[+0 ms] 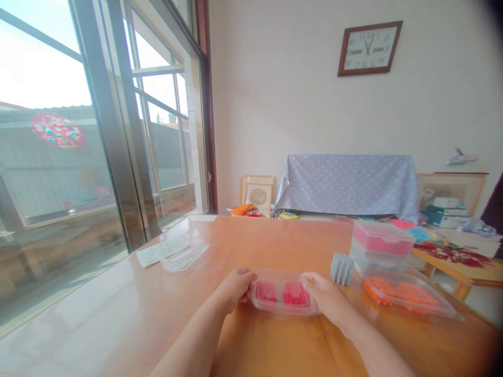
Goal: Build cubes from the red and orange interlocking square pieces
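Observation:
A clear plastic container (pixel 277 296) with two clusters of pinkish-red pieces inside is between my hands, low over the wooden table or resting on it; which, I cannot tell. My left hand (pixel 238 287) grips its left end, thumb on top and fingers curled at the side. At the opposite end my right hand (pixel 319 290) is closed on the rim. Just beyond the right hand stands a grey ridged block (pixel 341 269). A similar clear container (pixel 404 294) with orange pieces lies further right.
Stacked plastic boxes (pixel 382 246), the upper one pink inside, stand at the table's right. An empty clear tray or lid (pixel 184 256) and a whitish sheet (pixel 157 251) lie at the left near the window. Behind the wooden table (pixel 251 238) is a cloth-covered object (pixel 349 183).

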Available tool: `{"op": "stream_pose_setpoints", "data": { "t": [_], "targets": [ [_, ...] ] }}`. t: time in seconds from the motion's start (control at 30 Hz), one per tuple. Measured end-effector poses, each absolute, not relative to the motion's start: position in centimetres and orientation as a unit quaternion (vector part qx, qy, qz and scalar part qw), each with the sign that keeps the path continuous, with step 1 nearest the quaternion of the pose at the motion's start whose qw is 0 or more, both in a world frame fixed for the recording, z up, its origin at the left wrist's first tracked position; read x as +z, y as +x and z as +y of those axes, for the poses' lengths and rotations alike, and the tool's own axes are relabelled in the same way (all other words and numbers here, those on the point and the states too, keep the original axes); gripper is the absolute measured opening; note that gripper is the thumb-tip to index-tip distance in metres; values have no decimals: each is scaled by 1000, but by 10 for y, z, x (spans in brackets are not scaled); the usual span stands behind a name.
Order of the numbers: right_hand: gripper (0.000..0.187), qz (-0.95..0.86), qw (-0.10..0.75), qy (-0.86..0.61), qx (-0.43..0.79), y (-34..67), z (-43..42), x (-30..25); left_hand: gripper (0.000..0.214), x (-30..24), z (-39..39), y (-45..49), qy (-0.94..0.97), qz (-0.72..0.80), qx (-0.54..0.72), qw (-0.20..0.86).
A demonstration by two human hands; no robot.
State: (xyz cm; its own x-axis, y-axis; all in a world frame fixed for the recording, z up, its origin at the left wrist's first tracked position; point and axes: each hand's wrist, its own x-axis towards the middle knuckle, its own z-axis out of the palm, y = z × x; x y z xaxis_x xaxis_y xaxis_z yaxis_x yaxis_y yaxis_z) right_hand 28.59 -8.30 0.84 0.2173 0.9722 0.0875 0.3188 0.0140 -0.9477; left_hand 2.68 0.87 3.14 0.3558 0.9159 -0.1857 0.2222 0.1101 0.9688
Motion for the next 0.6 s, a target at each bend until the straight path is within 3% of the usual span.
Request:
{"op": "stream_pose_setpoints", "data": {
  "t": [0.3, 0.6],
  "targets": [
    [48, -528, 488, -601, 348, 283, -85, 6, 15, 12, 25, 26, 542, 441, 310, 644],
    [40, -563, 477, -590, 327, 284, -81, 3, 17, 9, 25, 30, 543, 439, 326, 638]
  ]
}}
